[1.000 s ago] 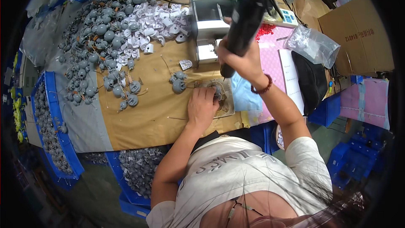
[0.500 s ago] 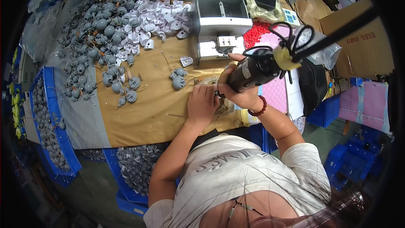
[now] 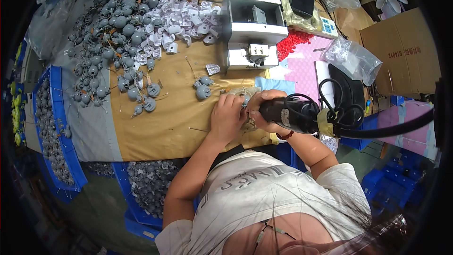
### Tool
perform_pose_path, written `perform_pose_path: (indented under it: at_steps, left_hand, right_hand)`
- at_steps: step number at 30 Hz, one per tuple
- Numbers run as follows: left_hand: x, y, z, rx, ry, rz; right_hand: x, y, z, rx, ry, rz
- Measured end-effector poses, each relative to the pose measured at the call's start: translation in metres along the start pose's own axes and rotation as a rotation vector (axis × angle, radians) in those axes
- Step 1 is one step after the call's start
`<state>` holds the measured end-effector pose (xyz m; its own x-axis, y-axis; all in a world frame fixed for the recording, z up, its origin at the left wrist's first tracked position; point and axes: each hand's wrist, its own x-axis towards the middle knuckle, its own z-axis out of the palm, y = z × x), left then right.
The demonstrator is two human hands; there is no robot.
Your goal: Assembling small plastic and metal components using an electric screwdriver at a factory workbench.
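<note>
My right hand (image 3: pixel 266 108) is closed around a black electric screwdriver (image 3: pixel 295 115) with a thick black cable. The tool lies nearly level in this view, its cable end to the right. My left hand (image 3: pixel 229 115) rests on a fixture (image 3: pixel 255 90) at the table's front, fingers curled together. A small grey part (image 3: pixel 246 98) shows between the hands, mostly hidden, and what the left fingers grip is covered. Left of that hand sit a few grey round housings with wires (image 3: pixel 203 89) and a white plastic piece (image 3: pixel 213 69).
Many wired grey housings (image 3: pixel 128 29) and white plastic pieces (image 3: pixel 177 23) are heaped at the back left. A silver machine (image 3: pixel 255 33) stands behind my hands, with red parts (image 3: pixel 292 43) beside it. Blue bins (image 3: pixel 57 89) hold grey parts. A cardboard box (image 3: pixel 401 49) stands right.
My right hand has brought the screwdriver down and toward me, swinging its cable end lower. My left hand stays at the same spot. The whole view has shifted slightly.
</note>
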<state>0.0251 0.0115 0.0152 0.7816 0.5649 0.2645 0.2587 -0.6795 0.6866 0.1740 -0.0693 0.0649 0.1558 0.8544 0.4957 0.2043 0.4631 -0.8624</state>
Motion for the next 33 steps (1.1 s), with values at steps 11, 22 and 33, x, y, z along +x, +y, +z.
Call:
perform_pose_path:
  at_steps: [11, 22, 33]
  left_hand:
    - [0.000, 0.007, -0.001, -0.027, -0.015, -0.137]
    - [-0.012, 0.000, 0.009, -0.094, 0.056, 0.014]
    - [-0.009, 0.002, 0.009, -0.077, 0.052, -0.001]
  right_hand:
    - [0.036, -0.014, -0.024, -0.009, 0.479, 0.498]
    - [-0.020, 0.014, -0.020, -0.588, 0.151, 0.272]
    - [-0.011, 0.059, 0.017, -0.055, 0.409, 0.691]
